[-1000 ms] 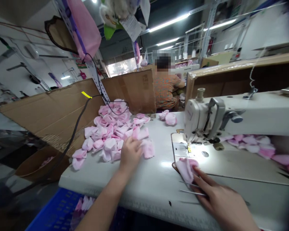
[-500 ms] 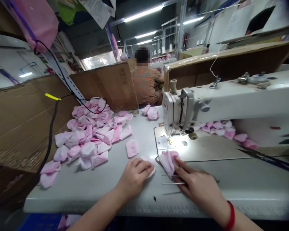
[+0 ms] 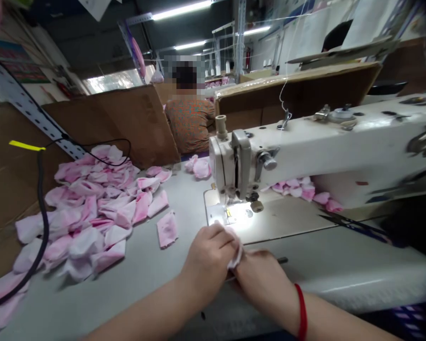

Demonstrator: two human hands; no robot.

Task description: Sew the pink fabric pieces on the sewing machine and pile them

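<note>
In front of the sewing machine needle (image 3: 229,213), my two hands meet over the table edge. My left hand (image 3: 211,253) is closed on a small pink and white fabric piece (image 3: 237,253), which shows between both hands. My right hand (image 3: 266,279), with a red band at the wrist, presses close against the same piece. Its fingertips are hidden behind the fabric and my left hand. The dark end of thin metal tweezers (image 3: 283,260) sticks out past my right hand. A single flat pink piece (image 3: 167,230) lies left of my hands.
A heap of pink and white fabric pieces (image 3: 92,208) covers the left of the table. The white sewing machine (image 3: 305,147) stands right, with a string of pieces (image 3: 298,189) behind it and dark scissors (image 3: 358,227) beside it. Cardboard (image 3: 110,123) walls the back; a person (image 3: 190,118) sits beyond.
My left hand has moved right and met my right hand, bringing its piece against the right hand. The view has shifted right, so the heap appears farther left and nearer.
</note>
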